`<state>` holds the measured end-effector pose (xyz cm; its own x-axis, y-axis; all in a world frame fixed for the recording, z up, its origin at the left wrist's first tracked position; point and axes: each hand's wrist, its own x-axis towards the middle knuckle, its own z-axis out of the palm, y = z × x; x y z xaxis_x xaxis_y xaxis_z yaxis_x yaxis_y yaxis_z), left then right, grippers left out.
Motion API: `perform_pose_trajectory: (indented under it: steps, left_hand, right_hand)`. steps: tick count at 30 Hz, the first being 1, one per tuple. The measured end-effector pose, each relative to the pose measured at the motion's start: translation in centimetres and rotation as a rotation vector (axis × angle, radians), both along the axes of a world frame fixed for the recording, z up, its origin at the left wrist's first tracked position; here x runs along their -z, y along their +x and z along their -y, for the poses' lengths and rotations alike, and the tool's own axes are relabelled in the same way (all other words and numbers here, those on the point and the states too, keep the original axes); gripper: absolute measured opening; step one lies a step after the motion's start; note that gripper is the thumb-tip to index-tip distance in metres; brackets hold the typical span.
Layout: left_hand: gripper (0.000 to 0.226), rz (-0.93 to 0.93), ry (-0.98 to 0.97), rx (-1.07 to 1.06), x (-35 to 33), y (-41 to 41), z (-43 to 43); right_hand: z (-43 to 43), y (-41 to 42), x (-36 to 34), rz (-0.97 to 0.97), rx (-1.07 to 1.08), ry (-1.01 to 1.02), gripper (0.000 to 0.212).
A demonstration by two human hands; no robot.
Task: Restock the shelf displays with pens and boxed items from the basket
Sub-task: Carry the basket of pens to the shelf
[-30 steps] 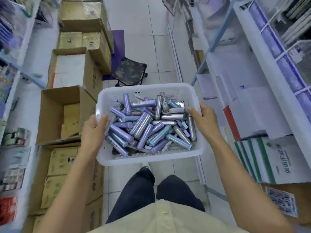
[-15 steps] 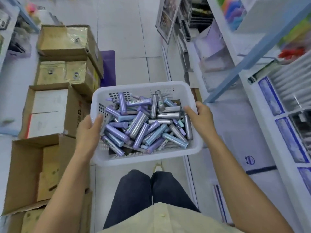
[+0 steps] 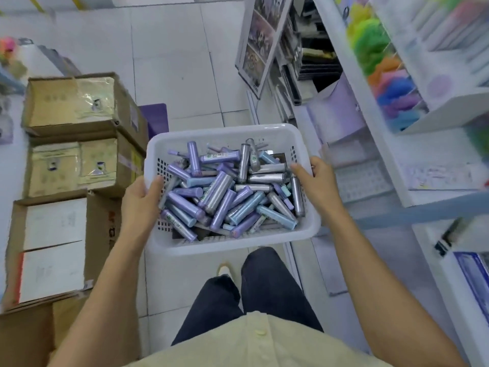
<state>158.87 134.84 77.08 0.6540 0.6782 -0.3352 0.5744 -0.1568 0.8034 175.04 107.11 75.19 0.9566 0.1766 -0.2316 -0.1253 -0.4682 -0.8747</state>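
You've got the basket dead centre in front of you, above your legs, piled with loose purple, blue and silver tubes. Your left hand is wrapped over its rim at 9 o'clock and your right hand at 3 o'clock, thumbs inside, both clamped on. I'd guess the plastic's stiff but the load makes it fairly heavy, and those smooth round tubes will roll if you tip it. Keep it level and grip the side rims. The shelf sits at 2 o'clock, boxes at 10.
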Motion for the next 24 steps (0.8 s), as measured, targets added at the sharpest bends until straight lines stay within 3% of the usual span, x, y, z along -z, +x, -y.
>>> perform_pose_trajectory:
  steps: [7, 14, 24]
  left_hand:
    - [0.029, -0.021, 0.011, 0.011, 1.1, 13.1, -3.7]
    - [0.042, -0.016, 0.021, 0.061, 1.2, 24.7, -7.4]
    - [0.052, -0.016, 0.088, 0.286, 1.3, 39.8, -12.7]
  right_hand:
    - [-4.1, 12.6, 0.6, 0.030, 0.003, -0.021, 0.027]
    - [-6.3, 22.5, 0.8, 0.038, 0.053, -0.041, 0.019]
    - [-9.6, 31.4, 1.9, 0.028, 0.247, -0.016, 0.025]
